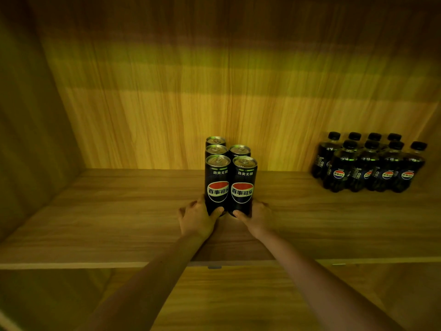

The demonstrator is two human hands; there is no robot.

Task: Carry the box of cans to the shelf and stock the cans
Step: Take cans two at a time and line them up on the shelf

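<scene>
Behind front cans point(218, 185), rear cans point(239, 150) part-obsc.

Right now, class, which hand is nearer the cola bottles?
Right. The right hand holds the front right can, bottles off to its right; the left hand holds the front left can, farther away.

The two front cans point(218, 177) read 劲爽无糖 above a 百事可乐 logo; labels on the bottles point(367, 168) are illegible.

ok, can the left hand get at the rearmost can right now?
Likely not head-on: the middle can and front can stand before the rearmost can, and the left hand grips the front can. Shelf on their left looks free.
</scene>
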